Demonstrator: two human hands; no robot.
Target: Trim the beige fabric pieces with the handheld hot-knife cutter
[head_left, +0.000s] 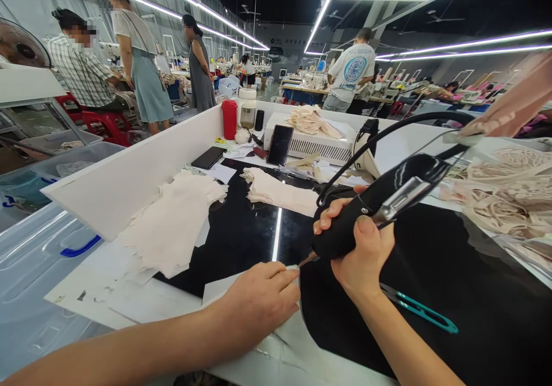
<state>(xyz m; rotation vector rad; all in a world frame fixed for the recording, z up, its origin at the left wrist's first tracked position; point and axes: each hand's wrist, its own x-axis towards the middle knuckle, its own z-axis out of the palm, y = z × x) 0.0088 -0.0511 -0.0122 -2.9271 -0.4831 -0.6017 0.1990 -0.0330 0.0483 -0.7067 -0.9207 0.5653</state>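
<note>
My right hand (366, 242) is wrapped round a black corded hand tool (338, 230) with a metal lever on its side. The tool slants down to the left, and its narrow coppery tip (309, 258) comes close to my left fingertips. My left hand (263, 299) is closed, fingers bent, over a white sheet (224, 285) at the table's near side. A small pale piece (293, 267) shows at its fingertips; the rest of it is hidden. Teal-handled thread snips (425, 312) lie on the black surface (448, 259) below my right hand.
A stack of pale fabric pieces (176, 219) lies left, a smaller stack (280, 190) in the middle. Two phones, a red bottle (230, 118) and a white machine (310, 144) stand behind. The tool's black cable (375, 133) arches overhead right. Fabric heaps lie right; people work beyond.
</note>
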